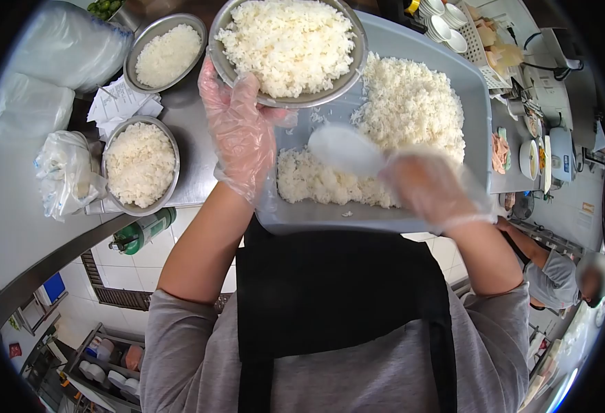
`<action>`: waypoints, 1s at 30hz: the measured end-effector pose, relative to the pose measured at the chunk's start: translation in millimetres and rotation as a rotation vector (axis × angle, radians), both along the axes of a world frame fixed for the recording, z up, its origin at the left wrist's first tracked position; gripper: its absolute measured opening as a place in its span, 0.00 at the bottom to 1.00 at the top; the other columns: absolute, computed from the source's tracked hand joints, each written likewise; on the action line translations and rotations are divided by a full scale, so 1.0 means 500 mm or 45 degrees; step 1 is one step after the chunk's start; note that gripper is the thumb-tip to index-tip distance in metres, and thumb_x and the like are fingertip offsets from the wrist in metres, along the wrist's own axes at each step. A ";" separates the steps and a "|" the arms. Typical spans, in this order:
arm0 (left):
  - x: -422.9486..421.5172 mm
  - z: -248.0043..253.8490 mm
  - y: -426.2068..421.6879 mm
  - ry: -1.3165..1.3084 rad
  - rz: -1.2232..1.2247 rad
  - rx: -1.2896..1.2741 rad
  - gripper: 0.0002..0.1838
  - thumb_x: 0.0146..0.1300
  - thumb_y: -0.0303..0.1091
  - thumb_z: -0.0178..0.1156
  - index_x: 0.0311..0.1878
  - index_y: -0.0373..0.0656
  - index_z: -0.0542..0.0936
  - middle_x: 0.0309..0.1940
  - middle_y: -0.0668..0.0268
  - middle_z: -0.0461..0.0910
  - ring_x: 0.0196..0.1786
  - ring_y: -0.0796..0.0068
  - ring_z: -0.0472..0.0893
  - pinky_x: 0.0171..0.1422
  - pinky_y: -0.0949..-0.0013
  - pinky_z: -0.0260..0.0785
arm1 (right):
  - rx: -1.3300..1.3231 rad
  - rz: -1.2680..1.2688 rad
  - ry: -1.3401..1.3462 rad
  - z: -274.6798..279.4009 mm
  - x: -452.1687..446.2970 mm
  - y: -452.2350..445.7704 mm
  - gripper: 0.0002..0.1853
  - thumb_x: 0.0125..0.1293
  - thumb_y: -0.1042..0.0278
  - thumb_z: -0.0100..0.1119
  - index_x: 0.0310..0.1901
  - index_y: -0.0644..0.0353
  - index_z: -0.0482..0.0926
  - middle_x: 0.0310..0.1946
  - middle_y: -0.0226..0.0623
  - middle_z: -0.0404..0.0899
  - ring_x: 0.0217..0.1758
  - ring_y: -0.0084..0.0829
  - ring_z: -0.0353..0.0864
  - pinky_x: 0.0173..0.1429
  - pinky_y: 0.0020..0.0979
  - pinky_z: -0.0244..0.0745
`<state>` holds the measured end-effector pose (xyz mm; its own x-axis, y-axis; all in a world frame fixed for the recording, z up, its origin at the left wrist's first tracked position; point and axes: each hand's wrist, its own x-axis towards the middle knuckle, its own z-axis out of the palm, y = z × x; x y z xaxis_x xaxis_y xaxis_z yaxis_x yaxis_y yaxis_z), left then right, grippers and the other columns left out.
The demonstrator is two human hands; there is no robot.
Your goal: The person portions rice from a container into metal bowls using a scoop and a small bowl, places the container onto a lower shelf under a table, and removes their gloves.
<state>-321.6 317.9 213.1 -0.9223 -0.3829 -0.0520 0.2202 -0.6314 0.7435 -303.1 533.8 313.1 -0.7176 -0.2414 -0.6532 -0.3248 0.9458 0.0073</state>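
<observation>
Clear plastic gloves cover both hands, head view. Our left hand (pixel 242 131) is partly curled, cupping a metal bowl (pixel 302 102) from its near-left side; most fingertips are hidden. Cooked rice (pixel 289 41) heaps it. Our right hand (pixel 432 189) is blurred, looks closed around the handle of a white rice paddle (pixel 344 149); exact finger placement, cannot tell. Paddle blade points left, over the loose rice (pixel 416 103) in a gray plastic tub (pixel 478 131).

Why so: we judge the bowl sits over the tub's far left part so the blade has a short trip and spilled grains drop back in. Gloves probably for hygiene.

Around: two more rice-filled metal bowls stand to the left, one farther off (pixel 130 67), one nearer (pixel 176 164), close to the counter's front edge. Paper slips (pixel 120 100) lie between them; a knotted-looking plastic bag (pixel 68 179) crowds the nearer bowl. White plastic basket (pixel 473 43) is just beyond the tub's right side. A co-worker (pixel 554 279) is off right, well apart.

In the way: the held bowl hides a tub corner; the paddle covers some rice.
</observation>
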 end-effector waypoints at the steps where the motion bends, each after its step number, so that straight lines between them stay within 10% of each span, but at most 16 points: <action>1: 0.001 0.000 0.002 -0.004 0.004 -0.011 0.32 0.69 0.30 0.55 0.73 0.49 0.54 0.62 0.59 0.70 0.57 0.67 0.78 0.39 0.69 0.85 | 0.003 -0.008 -0.005 -0.014 -0.023 0.012 0.12 0.71 0.64 0.47 0.47 0.61 0.77 0.29 0.46 0.81 0.37 0.43 0.85 0.44 0.41 0.80; 3: 0.001 0.001 0.005 0.017 -0.006 0.009 0.32 0.69 0.30 0.55 0.73 0.48 0.55 0.62 0.59 0.70 0.57 0.66 0.78 0.40 0.68 0.85 | 0.111 -0.490 0.064 -0.046 -0.056 0.043 0.14 0.72 0.61 0.47 0.47 0.61 0.78 0.31 0.49 0.82 0.38 0.45 0.85 0.47 0.44 0.79; 8: 0.000 0.000 0.007 0.049 0.004 0.008 0.32 0.69 0.31 0.55 0.73 0.48 0.54 0.63 0.59 0.69 0.57 0.66 0.78 0.42 0.66 0.84 | -0.107 -0.010 0.011 -0.082 0.001 0.008 0.20 0.72 0.54 0.51 0.33 0.65 0.80 0.28 0.52 0.81 0.37 0.47 0.83 0.48 0.45 0.77; 18: -0.001 -0.005 0.013 0.077 -0.011 0.030 0.33 0.69 0.30 0.55 0.73 0.47 0.52 0.62 0.57 0.70 0.56 0.67 0.79 0.37 0.72 0.84 | -0.221 -0.295 -0.094 -0.125 -0.007 -0.048 0.22 0.72 0.50 0.50 0.42 0.66 0.77 0.34 0.52 0.80 0.41 0.47 0.82 0.50 0.45 0.75; 30: 0.011 -0.004 0.016 0.007 -0.053 -0.055 0.32 0.68 0.31 0.55 0.72 0.50 0.54 0.60 0.59 0.72 0.51 0.70 0.82 0.31 0.75 0.83 | -0.459 0.305 -0.172 -0.154 -0.003 0.019 0.23 0.67 0.47 0.57 0.37 0.64 0.79 0.34 0.50 0.80 0.41 0.51 0.80 0.47 0.46 0.73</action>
